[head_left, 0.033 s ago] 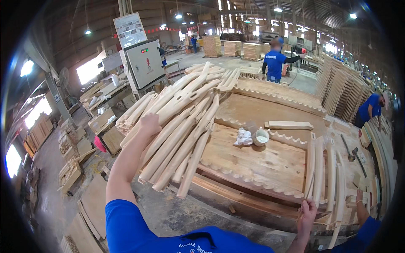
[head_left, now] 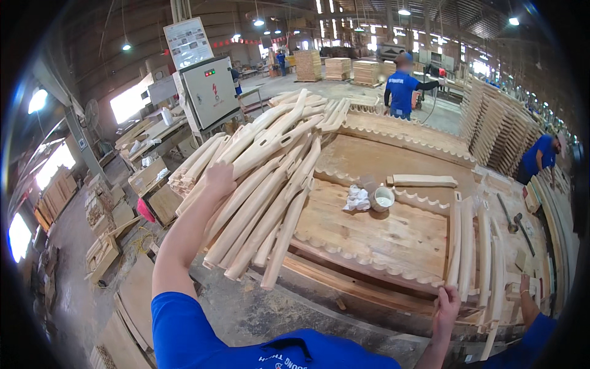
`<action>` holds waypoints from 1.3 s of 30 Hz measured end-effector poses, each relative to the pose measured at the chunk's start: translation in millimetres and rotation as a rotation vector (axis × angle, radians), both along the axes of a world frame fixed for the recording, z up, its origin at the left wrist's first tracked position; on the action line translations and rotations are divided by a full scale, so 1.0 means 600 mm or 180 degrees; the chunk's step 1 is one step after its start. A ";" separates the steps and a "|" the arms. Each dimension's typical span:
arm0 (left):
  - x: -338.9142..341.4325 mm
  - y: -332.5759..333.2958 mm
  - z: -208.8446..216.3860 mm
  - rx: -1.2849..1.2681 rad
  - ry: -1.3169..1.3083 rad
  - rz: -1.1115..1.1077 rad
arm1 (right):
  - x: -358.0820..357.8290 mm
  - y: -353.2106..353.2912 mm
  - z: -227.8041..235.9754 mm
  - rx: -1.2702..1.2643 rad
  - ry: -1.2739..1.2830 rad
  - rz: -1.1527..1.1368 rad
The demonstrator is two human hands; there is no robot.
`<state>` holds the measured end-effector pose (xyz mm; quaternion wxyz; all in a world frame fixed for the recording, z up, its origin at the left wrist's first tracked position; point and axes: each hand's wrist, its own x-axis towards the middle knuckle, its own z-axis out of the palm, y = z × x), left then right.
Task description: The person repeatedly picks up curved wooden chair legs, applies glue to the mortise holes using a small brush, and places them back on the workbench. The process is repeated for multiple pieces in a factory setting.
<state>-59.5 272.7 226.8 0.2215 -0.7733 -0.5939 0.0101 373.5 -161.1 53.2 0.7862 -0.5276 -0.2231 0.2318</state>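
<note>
At the left of the bench lies a big heap of long, shaped pale wooden chair legs [head_left: 252, 230], some with slots cut in them. My left hand [head_left: 220, 178] is closed around one slotted leg [head_left: 252, 158] on top of this heap; its fingertips are partly hidden. My right hand [head_left: 448, 300] is low at the right, fingers curled together, beside the near ends of curved wooden slats [head_left: 467, 246] lying side by side. Whatever those curled fingers hold, if anything, I cannot make out.
Scalloped wooden racks [head_left: 369, 261] span the bench. On it are a white tub [head_left: 382, 198], a crumpled white cloth [head_left: 357, 199], a single wooden piece [head_left: 424, 181] and a hammer [head_left: 523, 232]. A co-worker's hand [head_left: 525, 286] is close at right. An electrical cabinet [head_left: 210, 92] stands behind the heap.
Both my hands stay in nearly the same places; the right one has shifted very slightly. At the back, the red thing by a co-worker's outstretched hand no longer shows.
</note>
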 end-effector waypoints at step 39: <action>0.177 -0.462 -0.348 -0.2437 -0.4097 -0.0054 | -0.175 0.543 0.107 -0.0105 -0.1527 0.2007</action>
